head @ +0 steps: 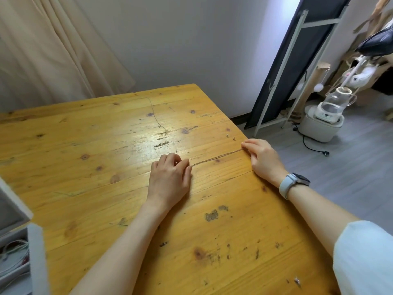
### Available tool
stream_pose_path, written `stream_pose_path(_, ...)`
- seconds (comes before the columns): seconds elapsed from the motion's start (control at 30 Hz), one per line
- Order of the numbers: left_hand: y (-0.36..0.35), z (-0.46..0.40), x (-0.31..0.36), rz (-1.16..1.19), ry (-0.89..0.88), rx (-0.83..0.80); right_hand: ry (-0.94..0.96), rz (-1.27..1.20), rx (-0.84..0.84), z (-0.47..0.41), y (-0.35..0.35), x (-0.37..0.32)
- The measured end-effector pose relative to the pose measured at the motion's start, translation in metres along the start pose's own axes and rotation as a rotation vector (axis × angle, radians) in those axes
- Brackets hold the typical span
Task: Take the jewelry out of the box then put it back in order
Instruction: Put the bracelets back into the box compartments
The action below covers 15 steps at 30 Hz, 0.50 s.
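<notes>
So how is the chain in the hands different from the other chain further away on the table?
The gold chain is pulled straight between the left hand and the right hand, doubled into strands; the thin dark chain lies loose and curved, with nobody touching it. The gold chain looks lighter and thicker, the dark chain finer. Both lie on the wooden table, out of the box.

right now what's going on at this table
A person is laying a thin chain out straight on the wooden table. The left hand pinches one end and the right hand, with a watch on its wrist, pinches the other near the table's right edge. Two tiny earrings lie just beyond the right hand, and another thin chain lies farther back. The open jewelry box sits at the near left corner with more pieces inside.
</notes>
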State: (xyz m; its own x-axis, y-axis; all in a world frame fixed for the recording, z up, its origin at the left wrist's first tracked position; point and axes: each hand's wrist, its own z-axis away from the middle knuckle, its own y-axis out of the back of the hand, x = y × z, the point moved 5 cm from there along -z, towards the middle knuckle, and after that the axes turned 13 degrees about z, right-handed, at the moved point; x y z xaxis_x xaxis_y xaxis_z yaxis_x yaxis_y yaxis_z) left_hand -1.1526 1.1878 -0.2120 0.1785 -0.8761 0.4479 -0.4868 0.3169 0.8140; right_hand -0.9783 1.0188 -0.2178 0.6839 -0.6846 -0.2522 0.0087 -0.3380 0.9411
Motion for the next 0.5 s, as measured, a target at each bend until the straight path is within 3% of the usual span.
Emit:
stream_pose_path(0.13,-0.002,0.000,0.000,-0.035,0.048,-0.053,0.015,0.069,-0.110,0.012,-0.004,-0.003)
stream_pose_path(0.27,-0.002,0.005,0.002,-0.016,0.103,-0.159,-0.093,0.115,-0.091,0.024,0.003,-0.015)
stream_pose_path(0.4,0.024,0.024,0.003,0.155,0.165,-0.091,-0.048,0.052,-0.010,0.032,0.015,-0.063)
stream_pose_path(0.5,0.059,0.050,-0.005,0.085,0.158,-0.007,0.078,-0.059,-0.056,0.034,0.015,-0.119)
